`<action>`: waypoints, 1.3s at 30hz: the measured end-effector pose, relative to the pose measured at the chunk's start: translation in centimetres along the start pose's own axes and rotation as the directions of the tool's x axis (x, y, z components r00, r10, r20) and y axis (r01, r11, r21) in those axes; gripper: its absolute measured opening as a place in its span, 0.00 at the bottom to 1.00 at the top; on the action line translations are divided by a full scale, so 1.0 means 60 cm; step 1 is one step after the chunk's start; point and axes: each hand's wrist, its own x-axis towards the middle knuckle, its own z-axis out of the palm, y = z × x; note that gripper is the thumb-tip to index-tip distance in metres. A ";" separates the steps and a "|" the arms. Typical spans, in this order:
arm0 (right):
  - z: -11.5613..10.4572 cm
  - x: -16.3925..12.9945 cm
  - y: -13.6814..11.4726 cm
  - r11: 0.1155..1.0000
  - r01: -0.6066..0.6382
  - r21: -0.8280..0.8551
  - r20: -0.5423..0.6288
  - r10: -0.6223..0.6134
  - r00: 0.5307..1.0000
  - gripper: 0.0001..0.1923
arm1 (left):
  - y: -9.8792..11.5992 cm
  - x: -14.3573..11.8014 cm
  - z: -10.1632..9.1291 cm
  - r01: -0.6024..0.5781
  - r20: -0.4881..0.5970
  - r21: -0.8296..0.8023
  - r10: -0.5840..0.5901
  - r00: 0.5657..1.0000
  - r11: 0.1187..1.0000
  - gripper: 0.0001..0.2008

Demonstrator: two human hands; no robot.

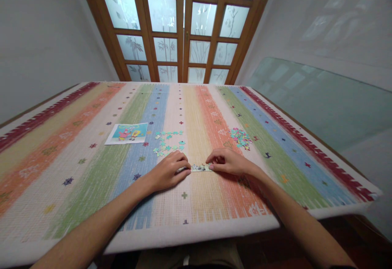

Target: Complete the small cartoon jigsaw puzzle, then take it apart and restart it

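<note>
Both hands (199, 169) pinching joined puzzle strip (200, 167), cartoon picture card (127, 133), no legible writing

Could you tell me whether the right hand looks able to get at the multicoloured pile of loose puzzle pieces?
Probably yes: the multicoloured pile of loose puzzle pieces lies just beyond the right hand, with only bare striped cloth between.

Left hand (168, 173), right hand (228, 161) palm-down, fingertips inward

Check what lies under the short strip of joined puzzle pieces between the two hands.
The short strip of joined puzzle pieces lies flat on the striped woven cloth. The left hand and right hand cover its ends, hiding what is beneath there.
</note>
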 end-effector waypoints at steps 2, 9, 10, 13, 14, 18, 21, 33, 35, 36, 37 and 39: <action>0.000 0.000 -0.003 1.000 -0.012 -0.002 -0.007 0.012 1.000 0.06 | 0.000 0.000 0.000 0.002 0.004 0.004 -0.002 1.000 1.000 0.07; -0.003 0.000 -0.007 0.998 -0.052 -0.036 -0.012 0.052 0.999 0.04 | -0.001 0.000 0.000 -0.003 0.000 0.014 0.003 1.000 1.000 0.07; -0.003 0.000 -0.007 0.998 -0.053 -0.027 -0.011 0.053 0.999 0.04 | 0.000 0.000 0.000 -0.004 -0.001 0.015 0.004 1.000 1.000 0.07; -0.003 0.000 -0.005 0.999 -0.043 0.002 -0.007 0.043 0.999 0.05 | 0.000 0.000 0.000 -0.003 -0.007 0.012 0.003 1.000 1.000 0.07; -0.002 0.000 -0.004 0.999 -0.038 0.008 -0.008 0.038 0.999 0.05 | 0.001 0.000 0.000 -0.002 -0.009 0.011 0.002 1.000 1.000 0.07; -0.002 0.000 -0.003 1.000 -0.023 0.004 -0.017 0.024 1.000 0.04 | 0.001 0.000 0.000 -0.001 -0.010 0.011 0.001 1.000 1.000 0.08; -0.006 -0.001 -0.003 1.000 -0.014 -0.006 -0.024 0.014 1.000 0.06 | 0.002 0.000 -0.001 -0.003 -0.009 0.012 0.003 1.000 1.000 0.08; -0.007 -0.003 -0.004 0.999 -0.035 0.015 0.000 0.035 0.999 0.05 | -0.001 0.000 0.000 -0.009 -0.005 0.018 0.010 1.000 1.000 0.08; -0.005 -0.002 -0.005 0.999 -0.032 0.018 0.001 0.032 0.999 0.04 | -0.001 0.000 0.000 -0.010 -0.005 0.014 0.010 1.000 1.000 0.08; -0.005 -0.002 -0.006 0.999 -0.030 0.019 0.004 0.030 1.000 0.03 | 0.000 0.000 0.000 -0.011 -0.005 0.011 0.011 1.000 1.000 0.08; -0.004 -0.002 -0.007 0.999 -0.028 0.018 0.007 0.028 1.000 0.03 | 0.000 0.000 -0.001 -0.012 -0.006 0.010 0.012 1.000 1.000 0.08; -0.003 -0.003 -0.008 0.999 -0.028 0.015 0.011 0.028 1.000 0.02 | 0.000 0.000 -0.001 -0.011 -0.011 0.009 0.011 1.000 1.000 0.08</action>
